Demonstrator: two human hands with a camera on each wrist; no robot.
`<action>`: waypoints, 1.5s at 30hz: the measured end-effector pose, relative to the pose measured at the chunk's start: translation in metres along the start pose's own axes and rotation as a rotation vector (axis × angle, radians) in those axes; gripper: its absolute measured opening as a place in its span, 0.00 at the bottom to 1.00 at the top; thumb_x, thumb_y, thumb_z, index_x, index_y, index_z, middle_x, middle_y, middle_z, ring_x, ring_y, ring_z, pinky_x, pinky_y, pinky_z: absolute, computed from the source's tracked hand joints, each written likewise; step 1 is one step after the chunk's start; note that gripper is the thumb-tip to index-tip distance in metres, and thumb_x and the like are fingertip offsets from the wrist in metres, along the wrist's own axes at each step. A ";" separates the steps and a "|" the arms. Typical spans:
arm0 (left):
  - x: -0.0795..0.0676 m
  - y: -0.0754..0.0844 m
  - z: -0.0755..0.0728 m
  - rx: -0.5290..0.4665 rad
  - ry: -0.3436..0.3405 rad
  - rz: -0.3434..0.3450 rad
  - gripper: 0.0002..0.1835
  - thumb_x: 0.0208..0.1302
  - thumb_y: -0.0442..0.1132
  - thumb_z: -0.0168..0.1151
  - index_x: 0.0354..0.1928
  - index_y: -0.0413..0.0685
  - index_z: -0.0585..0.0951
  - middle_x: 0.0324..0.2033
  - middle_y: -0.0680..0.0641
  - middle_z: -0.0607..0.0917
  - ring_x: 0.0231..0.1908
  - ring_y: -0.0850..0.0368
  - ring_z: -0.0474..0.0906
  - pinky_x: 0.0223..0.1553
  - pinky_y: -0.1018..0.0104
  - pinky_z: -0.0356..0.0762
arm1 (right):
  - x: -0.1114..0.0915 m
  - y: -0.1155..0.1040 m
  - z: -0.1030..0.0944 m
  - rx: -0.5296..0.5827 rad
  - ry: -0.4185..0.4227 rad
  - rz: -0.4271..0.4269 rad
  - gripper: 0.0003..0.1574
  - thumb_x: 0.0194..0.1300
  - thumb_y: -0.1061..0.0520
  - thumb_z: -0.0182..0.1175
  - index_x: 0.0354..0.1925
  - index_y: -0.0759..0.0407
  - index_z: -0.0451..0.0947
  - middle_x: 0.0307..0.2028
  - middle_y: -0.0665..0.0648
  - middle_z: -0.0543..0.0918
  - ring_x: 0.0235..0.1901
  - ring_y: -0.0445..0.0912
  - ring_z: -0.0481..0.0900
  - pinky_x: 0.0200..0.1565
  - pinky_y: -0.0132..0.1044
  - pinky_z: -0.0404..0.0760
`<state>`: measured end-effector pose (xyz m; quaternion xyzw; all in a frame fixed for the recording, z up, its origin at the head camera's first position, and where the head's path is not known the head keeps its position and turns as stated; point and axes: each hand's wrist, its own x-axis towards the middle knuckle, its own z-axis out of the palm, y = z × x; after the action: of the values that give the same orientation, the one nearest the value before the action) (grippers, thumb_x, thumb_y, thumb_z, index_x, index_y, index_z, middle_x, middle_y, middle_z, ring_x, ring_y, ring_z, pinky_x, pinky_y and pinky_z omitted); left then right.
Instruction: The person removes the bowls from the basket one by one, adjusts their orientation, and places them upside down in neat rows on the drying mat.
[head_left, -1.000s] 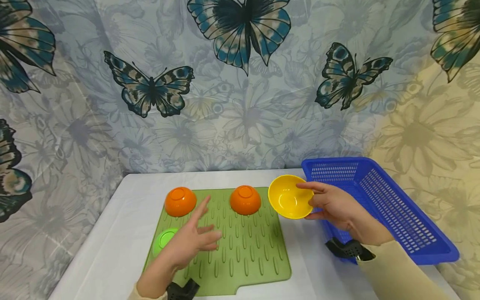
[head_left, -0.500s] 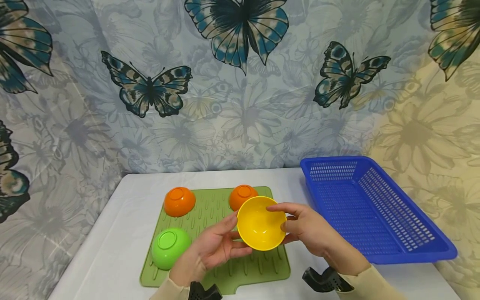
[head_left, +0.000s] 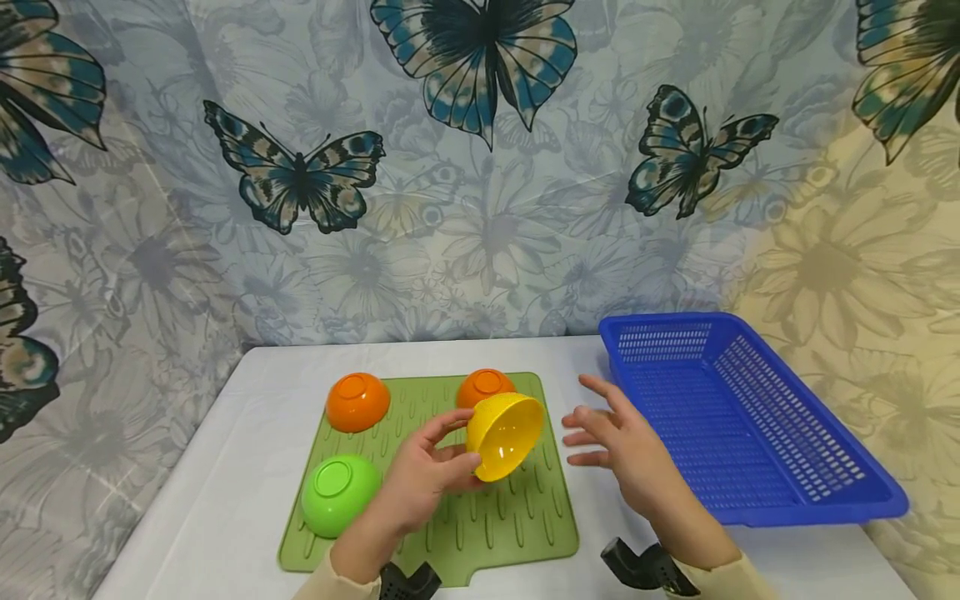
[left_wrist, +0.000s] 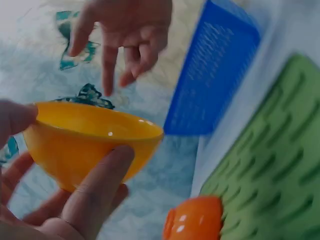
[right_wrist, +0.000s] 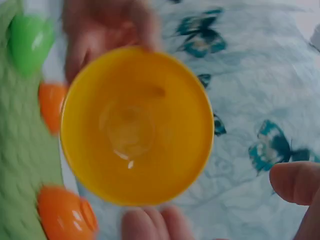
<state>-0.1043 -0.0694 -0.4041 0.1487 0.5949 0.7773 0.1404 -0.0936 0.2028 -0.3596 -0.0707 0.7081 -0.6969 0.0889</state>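
A yellow bowl [head_left: 504,437] is held in the air over the green drying mat [head_left: 517,525], tilted so its hollow faces right. My left hand [head_left: 423,475] grips it by the left side, with thumb and fingers around the wall, as the bowl [left_wrist: 90,145] in the left wrist view also shows. To the right of the bowl, my right hand [head_left: 626,446] is apart from it, fingers spread and holding nothing. Upside down on the mat are an orange bowl [head_left: 357,403] at back left, a second orange bowl [head_left: 480,385] partly behind the yellow one, and a green bowl [head_left: 339,496] at front left.
At the right side of the white-covered table [head_left: 217,467] stands a blue perforated basket [head_left: 750,433], with nothing seen inside. A butterfly-print cloth [head_left: 495,250] hangs behind the table. Both wrists carry black straps.
The right hand brought the yellow bowl leftward from beside the basket to the left hand, then let go. The left hand now holds the bowl, turned to face right.
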 end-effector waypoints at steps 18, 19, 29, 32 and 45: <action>-0.011 -0.013 0.004 1.400 -0.429 0.900 0.31 0.44 0.36 0.79 0.54 0.60 0.81 0.65 0.49 0.74 0.63 0.39 0.70 0.41 0.60 0.83 | 0.015 0.034 0.000 0.006 -0.281 0.344 0.30 0.71 0.48 0.61 0.64 0.61 0.67 0.46 0.65 0.80 0.35 0.60 0.85 0.28 0.47 0.85; -0.012 -0.013 0.004 1.393 -0.435 0.871 0.31 0.45 0.35 0.78 0.55 0.60 0.81 0.66 0.49 0.73 0.64 0.39 0.69 0.42 0.60 0.83 | 0.015 0.034 0.001 -0.007 -0.278 0.343 0.30 0.71 0.49 0.61 0.63 0.61 0.67 0.46 0.65 0.80 0.34 0.61 0.86 0.27 0.47 0.85; -0.016 -0.009 0.020 1.164 -0.203 0.063 0.50 0.57 0.55 0.74 0.78 0.72 0.56 0.76 0.41 0.51 0.52 0.41 0.79 0.48 0.48 0.80 | 0.015 0.048 0.022 -0.136 -0.155 0.196 0.27 0.70 0.54 0.62 0.64 0.58 0.70 0.50 0.67 0.77 0.38 0.55 0.82 0.31 0.54 0.85; -0.011 -0.014 0.021 1.218 -0.136 0.032 0.47 0.55 0.51 0.76 0.76 0.66 0.64 0.73 0.40 0.62 0.54 0.39 0.78 0.52 0.46 0.78 | 0.014 0.054 0.031 -0.158 -0.124 0.181 0.27 0.70 0.53 0.63 0.63 0.57 0.71 0.58 0.71 0.73 0.43 0.58 0.81 0.33 0.53 0.85; 0.008 -0.047 0.005 1.221 -0.141 0.043 0.42 0.50 0.43 0.80 0.68 0.56 0.73 0.66 0.45 0.71 0.60 0.46 0.74 0.57 0.50 0.74 | 0.018 0.082 0.039 -0.568 -0.109 0.091 0.49 0.51 0.56 0.77 0.69 0.51 0.70 0.59 0.66 0.78 0.59 0.67 0.73 0.56 0.65 0.71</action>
<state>-0.1077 -0.0504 -0.4480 0.2653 0.9188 0.2873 0.0532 -0.1007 0.1618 -0.4429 -0.0981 0.8715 -0.4613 0.1345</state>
